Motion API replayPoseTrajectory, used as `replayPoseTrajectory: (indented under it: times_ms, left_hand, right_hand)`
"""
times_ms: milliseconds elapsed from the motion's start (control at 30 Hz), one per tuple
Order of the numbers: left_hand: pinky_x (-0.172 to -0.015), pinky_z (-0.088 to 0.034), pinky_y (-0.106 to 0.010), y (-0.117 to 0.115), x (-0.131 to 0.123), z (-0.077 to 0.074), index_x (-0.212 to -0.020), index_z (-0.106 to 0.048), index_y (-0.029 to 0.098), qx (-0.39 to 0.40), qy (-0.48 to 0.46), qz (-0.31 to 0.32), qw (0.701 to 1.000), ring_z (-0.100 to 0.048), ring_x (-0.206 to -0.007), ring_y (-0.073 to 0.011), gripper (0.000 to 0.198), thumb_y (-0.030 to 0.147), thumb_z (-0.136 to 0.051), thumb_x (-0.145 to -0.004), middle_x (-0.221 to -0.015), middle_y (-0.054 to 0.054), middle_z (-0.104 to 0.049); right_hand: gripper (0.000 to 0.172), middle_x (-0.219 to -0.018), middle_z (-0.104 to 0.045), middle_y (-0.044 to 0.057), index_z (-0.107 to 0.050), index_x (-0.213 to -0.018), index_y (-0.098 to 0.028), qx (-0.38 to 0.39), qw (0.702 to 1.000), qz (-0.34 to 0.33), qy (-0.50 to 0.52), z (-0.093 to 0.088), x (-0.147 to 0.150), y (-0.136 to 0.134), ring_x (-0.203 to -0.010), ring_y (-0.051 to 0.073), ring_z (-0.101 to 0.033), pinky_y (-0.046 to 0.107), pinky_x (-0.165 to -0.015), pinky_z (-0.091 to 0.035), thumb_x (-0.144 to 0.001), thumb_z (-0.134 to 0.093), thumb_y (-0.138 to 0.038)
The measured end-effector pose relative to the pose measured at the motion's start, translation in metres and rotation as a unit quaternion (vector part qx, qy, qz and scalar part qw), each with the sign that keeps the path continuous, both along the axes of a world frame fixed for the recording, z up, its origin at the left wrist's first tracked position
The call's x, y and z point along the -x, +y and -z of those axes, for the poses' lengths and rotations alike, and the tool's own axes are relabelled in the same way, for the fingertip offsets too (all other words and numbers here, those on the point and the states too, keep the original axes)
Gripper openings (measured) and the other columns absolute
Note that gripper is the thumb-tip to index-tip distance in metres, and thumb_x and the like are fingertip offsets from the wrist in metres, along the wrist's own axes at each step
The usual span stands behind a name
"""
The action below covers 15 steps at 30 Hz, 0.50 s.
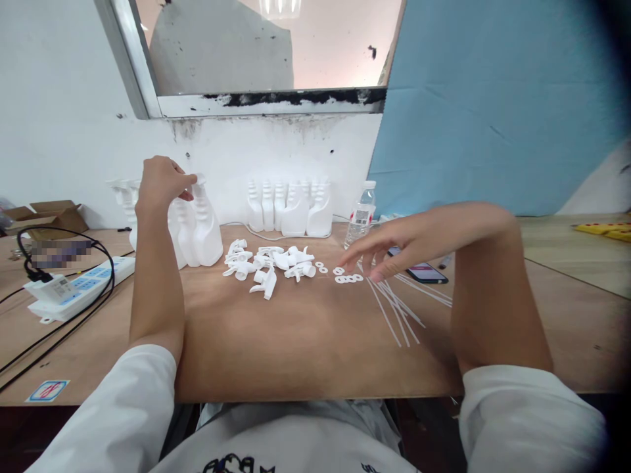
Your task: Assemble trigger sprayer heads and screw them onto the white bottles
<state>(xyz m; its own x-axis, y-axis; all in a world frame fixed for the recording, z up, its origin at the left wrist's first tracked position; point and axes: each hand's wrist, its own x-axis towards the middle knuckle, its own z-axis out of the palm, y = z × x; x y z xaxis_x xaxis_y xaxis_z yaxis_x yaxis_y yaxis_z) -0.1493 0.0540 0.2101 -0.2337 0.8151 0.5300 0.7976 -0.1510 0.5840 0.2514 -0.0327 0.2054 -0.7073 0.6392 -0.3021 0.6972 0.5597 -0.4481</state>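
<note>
Left hand [162, 180]: fingers curled at the top of a white bottle [209, 233], near the counter's [276, 355] far edge, toward the left; whether they pinch it, cannot tell. Right hand [407, 242]: fingers loosely spread, nothing seen held, above washers [348, 278] and straws [405, 307]. Spray heads [282, 260]: loose pile, mid-counter, no straws visible in them. Bottle row [294, 215]: centre of far edge, no heads visible on top. Judged stage: early; parts grouped by kind, none seen joined.

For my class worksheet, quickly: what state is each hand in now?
Left hand: at the top of a white bottle; grip unclear.
Right hand: open, near white rings.
</note>
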Motion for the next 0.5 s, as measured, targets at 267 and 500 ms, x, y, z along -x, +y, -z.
replayPoseTrajectory:
  times_ms: [267, 500]
  left_hand:
    - [-0.063, -0.043, -0.034, 0.0102, 0.0090, 0.0029, -0.056, -0.059, 0.016, 0.019, 0.021, -0.064, 0.998, -0.059, -0.067, -0.0194, 0.016, 0.025, -0.071, -0.061, -0.035, 0.002, -0.049]
    - [-0.065, -0.044, -0.036, 0.0066, 0.0025, 0.0022, -0.081, -0.060, 0.015, 0.037, 0.021, -0.101, 0.994, -0.061, -0.063, -0.0213, 0.027, 0.034, -0.073, -0.067, -0.045, 0.003, -0.052]
  right_hand:
    - [0.049, -0.116, -0.072, 0.003, -0.068, -0.124, -0.035, -0.011, 1.000, 0.015, 0.011, -0.0011, -0.0035, -0.0034, -0.101, 0.025, -0.069, 0.031, -0.083, -0.055, -0.078, -0.071, -0.050]
    - [0.052, -0.122, -0.069, 0.004, -0.062, -0.131, -0.035, -0.017, 1.000, 0.009, -0.016, -0.0009, -0.0081, -0.0001, -0.106, 0.025, -0.067, 0.031, -0.085, -0.054, -0.082, -0.066, -0.051]
